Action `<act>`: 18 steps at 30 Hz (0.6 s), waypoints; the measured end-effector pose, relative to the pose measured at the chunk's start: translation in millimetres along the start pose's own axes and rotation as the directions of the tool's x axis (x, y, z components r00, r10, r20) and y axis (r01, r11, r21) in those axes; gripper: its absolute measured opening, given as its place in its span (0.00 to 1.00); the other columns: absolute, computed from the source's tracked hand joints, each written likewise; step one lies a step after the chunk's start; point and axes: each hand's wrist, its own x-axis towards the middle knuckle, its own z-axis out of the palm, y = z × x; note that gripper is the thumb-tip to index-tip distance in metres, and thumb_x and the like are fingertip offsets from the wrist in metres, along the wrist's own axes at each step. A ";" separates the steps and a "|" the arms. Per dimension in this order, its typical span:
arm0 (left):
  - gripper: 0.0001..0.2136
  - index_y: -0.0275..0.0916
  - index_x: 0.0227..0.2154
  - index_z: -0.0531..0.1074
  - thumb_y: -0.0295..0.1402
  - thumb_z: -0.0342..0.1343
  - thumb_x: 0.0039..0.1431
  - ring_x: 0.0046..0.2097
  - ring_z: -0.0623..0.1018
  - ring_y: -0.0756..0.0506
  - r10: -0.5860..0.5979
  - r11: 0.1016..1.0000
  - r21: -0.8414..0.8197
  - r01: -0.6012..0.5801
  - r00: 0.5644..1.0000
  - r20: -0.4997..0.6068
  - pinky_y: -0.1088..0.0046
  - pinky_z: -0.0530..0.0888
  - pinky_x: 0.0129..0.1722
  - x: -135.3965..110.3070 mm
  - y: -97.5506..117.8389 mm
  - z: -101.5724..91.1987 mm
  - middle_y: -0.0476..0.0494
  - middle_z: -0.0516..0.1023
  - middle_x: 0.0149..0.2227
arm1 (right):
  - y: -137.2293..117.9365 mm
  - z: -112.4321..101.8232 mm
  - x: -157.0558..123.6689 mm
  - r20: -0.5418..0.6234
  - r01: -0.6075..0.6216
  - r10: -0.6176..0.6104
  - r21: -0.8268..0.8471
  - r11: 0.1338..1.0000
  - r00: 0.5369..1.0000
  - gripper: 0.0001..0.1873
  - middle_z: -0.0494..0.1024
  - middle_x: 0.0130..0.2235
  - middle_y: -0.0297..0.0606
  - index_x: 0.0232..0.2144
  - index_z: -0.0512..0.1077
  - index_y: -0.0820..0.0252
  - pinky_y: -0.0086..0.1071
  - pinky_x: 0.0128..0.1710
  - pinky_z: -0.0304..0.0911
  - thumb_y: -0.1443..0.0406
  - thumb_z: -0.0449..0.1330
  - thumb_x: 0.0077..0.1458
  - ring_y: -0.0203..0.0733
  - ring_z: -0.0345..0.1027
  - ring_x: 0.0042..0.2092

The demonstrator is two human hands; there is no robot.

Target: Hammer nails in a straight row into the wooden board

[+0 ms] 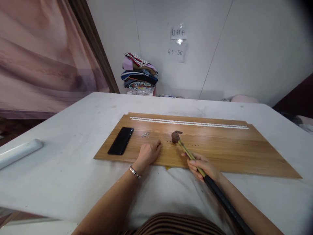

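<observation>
My right hand [201, 165] is wrapped round the yellowish part of the handle of a claw hammer [188, 150]. The hammer's rusty brown head is over the middle of a wooden board [234, 150], and a black grip runs back past my wrist. My left hand [149, 152] rests on the board left of the hammer head, fingers curled together; whatever they may hold is hidden. Beyond that hand lies a small bunch of nails [145, 134]. A row of small dark dots [193, 145] marks the board near the hammer head.
A black phone [121, 141] lies on the board's left part. Two white measuring strips [189, 123] run along its far edge. The board is on a white table [61, 147], with a pale rounded bar [21, 151] at left. Folded clothes [140, 73] are stacked behind.
</observation>
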 end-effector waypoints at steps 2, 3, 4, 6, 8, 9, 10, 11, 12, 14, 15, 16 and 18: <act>0.11 0.42 0.38 0.72 0.36 0.45 0.66 0.43 0.78 0.46 0.000 1.000 -0.004 0.000 1.000 0.000 0.73 0.66 0.39 -0.1 0.6 -0.9 0.46 0.80 0.39 | -0.1 0.1 0.0 0.007 0.003 -0.003 0.000 1.000 1.000 0.25 0.65 0.20 0.23 0.50 0.69 0.62 0.19 0.08 0.50 0.60 0.63 0.50 0.24 0.50 0.12; 0.11 0.42 0.38 0.72 0.36 0.45 0.66 0.43 0.78 0.46 0.002 1.000 -0.004 -0.002 1.000 0.000 0.73 0.66 0.39 -0.2 1.0 -1.2 0.46 0.80 0.39 | 0.0 0.0 -0.1 0.010 0.008 -0.008 0.005 1.000 1.000 0.25 0.65 0.20 0.23 0.50 0.69 0.62 0.19 0.08 0.50 0.60 0.63 0.50 0.24 0.50 0.12; 0.11 0.42 0.37 0.72 0.36 0.45 0.65 0.43 0.78 0.46 0.001 1.000 -0.002 -0.001 1.000 0.001 0.73 0.66 0.39 -0.3 1.3 -1.4 0.45 0.80 0.39 | 0.1 -0.1 -0.2 0.013 0.013 -0.013 0.010 1.000 1.000 0.25 0.64 0.20 0.23 0.50 0.69 0.62 0.19 0.08 0.50 0.60 0.63 0.50 0.24 0.49 0.12; 0.11 0.42 0.37 0.72 0.36 0.45 0.65 0.43 0.78 0.45 0.000 1.000 0.005 0.000 1.000 0.006 0.73 0.66 0.38 -0.4 1.6 -1.4 0.45 0.80 0.39 | 0.4 -0.5 -0.4 0.014 0.020 -0.021 0.022 1.000 1.000 0.24 0.64 0.20 0.23 0.50 0.69 0.62 0.19 0.08 0.50 0.61 0.63 0.50 0.24 0.49 0.12; 0.11 0.42 0.37 0.72 0.36 0.45 0.65 0.42 0.78 0.45 -0.005 1.000 0.010 0.005 1.000 0.012 0.72 0.66 0.38 -0.4 1.4 -1.0 0.45 0.80 0.38 | 0.8 -1.1 -0.4 0.014 0.024 -0.024 0.028 0.999 1.000 0.25 0.64 0.20 0.23 0.50 0.69 0.62 0.19 0.08 0.50 0.61 0.63 0.50 0.24 0.49 0.12; 0.11 0.42 0.37 0.72 0.36 0.45 0.65 0.42 0.78 0.45 -0.005 1.000 0.010 0.005 1.000 0.011 0.72 0.66 0.38 -0.3 1.3 -0.8 0.45 0.80 0.38 | 1.0 -1.4 -0.3 0.013 0.025 -0.025 0.029 0.999 1.000 0.25 0.64 0.21 0.23 0.51 0.69 0.62 0.19 0.08 0.50 0.61 0.63 0.50 0.24 0.49 0.12; 0.11 0.42 0.37 0.72 0.36 0.45 0.65 0.42 0.78 0.45 -0.003 1.000 0.009 0.003 1.000 0.008 0.72 0.66 0.38 -0.3 1.1 -0.6 0.45 0.80 0.38 | 1.2 -1.8 -0.1 0.011 0.026 -0.027 0.029 0.999 1.000 0.25 0.64 0.21 0.23 0.51 0.69 0.62 0.19 0.08 0.50 0.61 0.63 0.50 0.24 0.49 0.12; 0.11 0.42 0.37 0.72 0.36 0.45 0.65 0.42 0.78 0.45 0.000 1.000 0.007 0.000 1.000 0.002 0.72 0.67 0.39 -0.3 1.0 -0.5 0.45 0.80 0.38 | 1.4 -2.1 0.1 0.010 0.025 -0.025 0.027 0.999 1.000 0.25 0.64 0.21 0.23 0.51 0.69 0.62 0.19 0.08 0.50 0.61 0.63 0.50 0.24 0.49 0.13; 0.11 0.42 0.37 0.72 0.36 0.45 0.65 0.42 0.78 0.45 0.003 1.000 0.007 -0.003 1.000 -0.003 0.72 0.67 0.39 -0.4 0.9 -0.5 0.45 0.80 0.38 | 1.6 -2.5 0.4 0.009 0.021 -0.022 0.026 0.999 1.000 0.25 0.64 0.21 0.23 0.51 0.69 0.62 0.19 0.08 0.50 0.61 0.63 0.50 0.24 0.49 0.12; 0.10 0.42 0.37 0.72 0.36 0.45 0.65 0.42 0.78 0.46 0.010 1.000 0.006 -0.010 1.000 -0.002 0.73 0.66 0.39 -0.4 0.9 -0.5 0.45 0.80 0.38 | 2.1 -3.0 0.8 0.010 0.010 -0.011 0.026 1.000 1.000 0.25 0.65 0.21 0.23 0.51 0.69 0.62 0.19 0.08 0.51 0.61 0.63 0.50 0.24 0.49 0.12; 0.10 0.42 0.37 0.72 0.36 0.45 0.65 0.42 0.78 0.46 0.008 1.000 0.008 -0.008 1.000 0.003 0.73 0.66 0.39 -0.5 0.9 -0.6 0.45 0.80 0.38 | 2.3 -3.1 0.9 0.010 0.006 -0.006 0.027 1.000 1.000 0.25 0.65 0.21 0.23 0.50 0.69 0.62 0.20 0.08 0.51 0.61 0.63 0.50 0.25 0.49 0.12; 0.10 0.42 0.37 0.72 0.36 0.45 0.65 0.42 0.78 0.45 0.005 1.000 0.011 -0.005 1.000 0.008 0.72 0.66 0.39 -0.5 1.0 -0.7 0.45 0.80 0.38 | 2.5 -3.1 0.9 0.008 0.002 -0.003 0.027 1.000 1.000 0.25 0.65 0.21 0.23 0.50 0.69 0.62 0.20 0.08 0.51 0.61 0.63 0.50 0.25 0.50 0.12; 0.10 0.42 0.37 0.72 0.37 0.45 0.65 0.42 0.78 0.45 0.000 1.000 0.011 0.000 1.000 0.012 0.72 0.66 0.38 -0.4 1.1 -0.8 0.45 0.80 0.38 | 2.6 -2.9 0.6 0.008 0.002 -0.002 0.028 1.000 1.000 0.25 0.65 0.20 0.23 0.50 0.69 0.62 0.20 0.08 0.50 0.61 0.63 0.50 0.25 0.50 0.12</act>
